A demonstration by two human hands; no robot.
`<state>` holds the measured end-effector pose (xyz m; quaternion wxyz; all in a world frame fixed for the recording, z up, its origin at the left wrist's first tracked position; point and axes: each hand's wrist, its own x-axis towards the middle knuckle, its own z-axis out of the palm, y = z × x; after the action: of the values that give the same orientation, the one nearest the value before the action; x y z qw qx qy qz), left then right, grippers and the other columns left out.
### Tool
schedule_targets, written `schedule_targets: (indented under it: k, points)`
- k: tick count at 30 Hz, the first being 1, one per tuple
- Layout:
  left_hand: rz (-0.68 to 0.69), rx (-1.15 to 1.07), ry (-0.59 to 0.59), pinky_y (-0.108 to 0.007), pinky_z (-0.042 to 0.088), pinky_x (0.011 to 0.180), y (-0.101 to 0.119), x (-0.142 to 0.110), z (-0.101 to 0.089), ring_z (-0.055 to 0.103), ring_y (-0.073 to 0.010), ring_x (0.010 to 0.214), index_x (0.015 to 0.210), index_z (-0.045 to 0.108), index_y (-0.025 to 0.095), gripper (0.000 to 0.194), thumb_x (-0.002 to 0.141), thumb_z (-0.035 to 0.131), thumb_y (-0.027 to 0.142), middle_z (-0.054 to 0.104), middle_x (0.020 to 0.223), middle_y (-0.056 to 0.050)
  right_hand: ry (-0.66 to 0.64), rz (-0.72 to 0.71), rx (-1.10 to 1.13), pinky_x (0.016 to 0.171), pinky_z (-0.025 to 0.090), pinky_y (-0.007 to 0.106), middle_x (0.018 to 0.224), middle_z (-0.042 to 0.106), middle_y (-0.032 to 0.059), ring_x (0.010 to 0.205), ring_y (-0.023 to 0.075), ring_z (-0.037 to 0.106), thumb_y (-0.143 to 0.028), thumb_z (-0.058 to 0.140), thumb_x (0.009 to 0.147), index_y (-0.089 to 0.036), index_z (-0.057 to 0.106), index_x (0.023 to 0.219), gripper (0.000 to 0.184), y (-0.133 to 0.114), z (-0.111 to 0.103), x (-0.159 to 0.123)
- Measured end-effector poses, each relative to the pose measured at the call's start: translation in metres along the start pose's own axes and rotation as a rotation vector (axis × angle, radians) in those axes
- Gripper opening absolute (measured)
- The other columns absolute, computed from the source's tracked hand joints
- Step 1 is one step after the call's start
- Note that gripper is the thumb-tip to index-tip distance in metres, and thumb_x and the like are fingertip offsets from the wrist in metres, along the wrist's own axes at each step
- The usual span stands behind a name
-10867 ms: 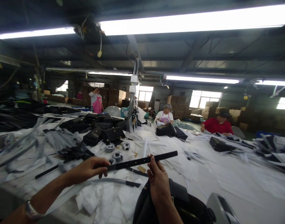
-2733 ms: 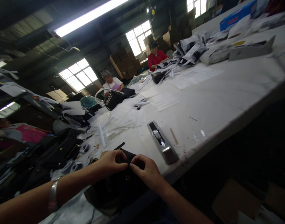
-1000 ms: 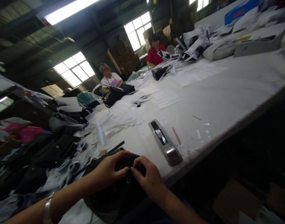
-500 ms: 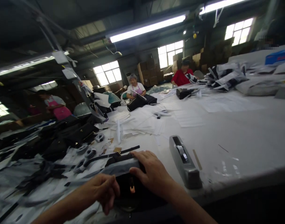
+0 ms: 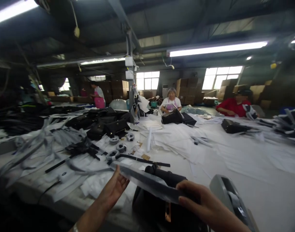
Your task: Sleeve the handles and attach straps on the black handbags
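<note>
A dark strap in pale translucent wrapping (image 5: 147,181) stretches between my two hands, above a black handbag (image 5: 149,204). My left hand (image 5: 115,190) holds it near the left end, thumb on top and fingers beneath. At the other end my right hand (image 5: 198,198) pinches the strap between thumb and fingers, over the bag's top. The bag has a shiny copper-coloured clasp (image 5: 167,212) on its front; its lower part is dark and cut off by the frame. Just right of my right hand stands a grey tape dispenser (image 5: 221,185).
Behind the bag lie a black strap (image 5: 147,160) and wrapped rolls (image 5: 120,147). Grey-wrapped straps (image 5: 67,138) and black bags (image 5: 113,129) cover the left side. White sheets (image 5: 181,138) are spread across the table's middle. Co-workers sit or stand beyond it.
The view has swung left and levelled. My left hand, earlier closed in front of the bag, now holds the strap's left end. The wrapped strap has been raised off the bag, its right end in my right hand.
</note>
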<state>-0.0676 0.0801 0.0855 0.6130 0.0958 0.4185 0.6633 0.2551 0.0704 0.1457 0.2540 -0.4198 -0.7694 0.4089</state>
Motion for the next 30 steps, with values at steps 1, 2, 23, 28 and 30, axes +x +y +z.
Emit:
schedule_targets:
  k: [1, 2, 23, 28, 30]
  points:
    - [0.076, -0.053, -0.001, -0.025, 0.063, 0.070, 0.007, 0.004, 0.008, 0.075, -0.0163, 0.075, 0.098, 0.064, 0.012, 0.011, 0.094, 0.057, 0.020, 0.076, 0.086, -0.008, -0.006, 0.005, -0.018, 0.086, 0.050, 0.033, 0.100, 0.073, 0.0049, 0.096, 0.0258, 0.066, -0.043, 0.060, 0.087, -0.022, 0.069, 0.102, 0.027, -0.001, -0.001, 0.002]
    - [0.139, -0.094, -0.008, -0.022, 0.062, 0.070, 0.014, 0.006, 0.017, 0.075, -0.0139, 0.073, 0.097, 0.065, 0.012, 0.010, 0.095, 0.055, 0.015, 0.077, 0.084, -0.005, 0.001, 0.003, -0.032, 0.089, 0.050, 0.035, 0.105, 0.072, 0.0062, 0.100, 0.0268, 0.065, -0.045, 0.058, 0.088, -0.023, 0.069, 0.106, 0.030, -0.003, -0.002, 0.006]
    - [0.722, -0.153, -0.310, -0.032, 0.059, 0.077, 0.222, -0.039, 0.114, 0.073, -0.0177, 0.081, 0.092, 0.063, 0.011, 0.040, 0.103, 0.027, 0.024, 0.076, 0.082, -0.009, -0.204, -0.074, -0.010, 0.047, 0.036, 0.019, 0.058, 0.057, -0.0037, 0.046, 0.0068, 0.045, -0.053, 0.054, 0.089, -0.016, 0.060, 0.080, 0.038, -0.136, -0.028, 0.083]
    - [0.739, -0.091, -0.333, -0.028, 0.055, 0.078, 0.244, -0.045, 0.111, 0.069, -0.0168, 0.089, 0.090, 0.064, 0.010, 0.048, 0.105, 0.023, 0.030, 0.078, 0.080, -0.006, -0.288, -0.028, 0.012, 0.053, 0.040, 0.020, 0.060, 0.058, -0.0028, 0.052, 0.0091, 0.050, -0.055, 0.056, 0.087, -0.017, 0.059, 0.076, 0.040, -0.107, -0.046, 0.060]
    - [0.797, -0.052, -0.334, -0.027, 0.052, 0.083, 0.251, -0.047, 0.109, 0.066, -0.0153, 0.094, 0.091, 0.063, 0.010, 0.049, 0.105, 0.022, 0.032, 0.078, 0.079, -0.003, -0.293, 0.014, 0.013, 0.056, 0.041, 0.021, 0.063, 0.060, -0.0024, 0.056, 0.0102, 0.053, -0.053, 0.060, 0.086, -0.016, 0.061, 0.075, 0.039, -0.078, -0.049, 0.048]
